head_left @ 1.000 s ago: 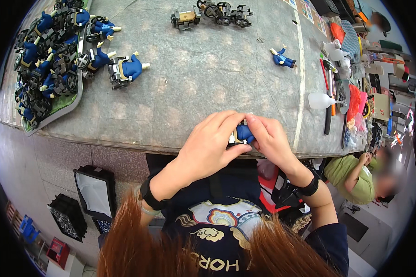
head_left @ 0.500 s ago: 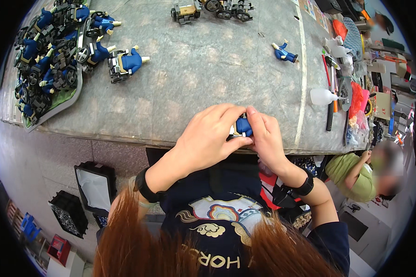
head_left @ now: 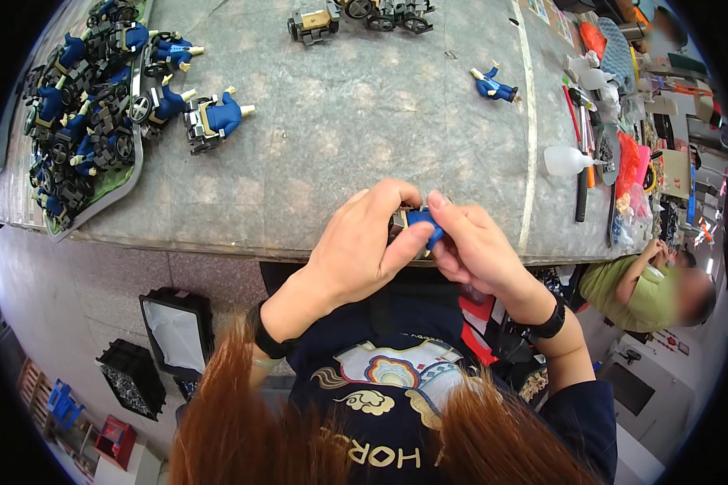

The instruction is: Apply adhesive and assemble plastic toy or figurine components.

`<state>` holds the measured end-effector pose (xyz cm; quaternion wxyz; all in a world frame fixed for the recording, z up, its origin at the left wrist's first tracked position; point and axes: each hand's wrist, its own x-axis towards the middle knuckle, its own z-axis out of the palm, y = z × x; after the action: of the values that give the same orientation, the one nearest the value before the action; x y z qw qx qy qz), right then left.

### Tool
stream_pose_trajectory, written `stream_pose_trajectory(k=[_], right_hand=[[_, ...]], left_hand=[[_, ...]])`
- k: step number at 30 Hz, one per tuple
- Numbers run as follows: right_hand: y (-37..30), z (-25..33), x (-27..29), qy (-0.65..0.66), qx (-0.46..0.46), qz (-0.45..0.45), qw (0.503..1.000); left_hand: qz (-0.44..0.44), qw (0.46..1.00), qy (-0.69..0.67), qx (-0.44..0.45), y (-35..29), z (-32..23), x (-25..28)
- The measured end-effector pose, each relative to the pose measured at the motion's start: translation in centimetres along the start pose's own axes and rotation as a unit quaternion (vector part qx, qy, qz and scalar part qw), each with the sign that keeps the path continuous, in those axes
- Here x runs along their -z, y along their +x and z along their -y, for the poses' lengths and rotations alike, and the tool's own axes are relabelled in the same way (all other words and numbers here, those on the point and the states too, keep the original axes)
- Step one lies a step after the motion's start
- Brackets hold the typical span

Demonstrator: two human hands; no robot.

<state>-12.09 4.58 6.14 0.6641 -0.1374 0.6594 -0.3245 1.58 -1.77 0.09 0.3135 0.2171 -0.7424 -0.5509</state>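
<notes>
Just over the table's near edge, my left hand [head_left: 356, 242] and my right hand [head_left: 481, 246] are closed together on a small blue toy figure [head_left: 418, 217]. Its black and tan seat part is pressed between my left thumb and fingers. On the blue side, my right thumb and fingertips pinch the figure; much of it is hidden by my fingers. A loose blue figure [head_left: 493, 84] lies farther right on the table. To the left, a finished-looking seated figure [head_left: 218, 118] rests on a black wheeled chair.
A tray [head_left: 137, 174] heaped with blue figures on black wheeled chairs stands at the left. Chairs without figures [head_left: 314, 24] sit at the far edge. Along the right lie a white squeeze bottle [head_left: 566, 161] and pens. A person in green [head_left: 619, 295] sits at the right.
My right hand has turned and shifted slightly, its fingers curling lower around the figure. More of the black and tan part now shows between my hands. The seated person's arms have moved.
</notes>
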Motion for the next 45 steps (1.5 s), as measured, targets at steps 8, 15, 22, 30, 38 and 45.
stream_pose_trajectory(k=[8, 15, 22, 30, 38, 45], right_hand=[[0.2, -1.0, -0.2, 0.089, 0.014, -0.016, 0.996], [-0.1, -1.5, -1.1, 0.154, 0.032, -0.043, 0.987], [0.2, -1.9, -0.8, 0.143, 0.026, -0.048, 0.988], [-0.5, -0.4, -0.4, -0.17, 0.146, 0.013, 0.974], [0.4, -1.2, -1.2, -0.147, 0.143, 0.075, 0.976], [0.1, 0.0, -0.7, -0.138, 0.07, 0.134, 0.979]], left_hand=[[-0.025, 0.998, -0.037, 0.053, 0.4, -0.3, -0.6], [-0.026, 0.999, -0.031, 0.021, 0.0, 0.1, -1.0], [-0.007, 0.998, 0.052, -0.02, 0.0, 0.5, -0.9], [-0.058, 0.901, -0.37, 0.22, 1.6, -0.4, 0.5], [-0.108, 0.907, -0.315, 0.256, 1.4, -0.9, 0.2], [-0.08, 0.866, -0.398, 0.293, 1.6, -1.4, 0.8]])
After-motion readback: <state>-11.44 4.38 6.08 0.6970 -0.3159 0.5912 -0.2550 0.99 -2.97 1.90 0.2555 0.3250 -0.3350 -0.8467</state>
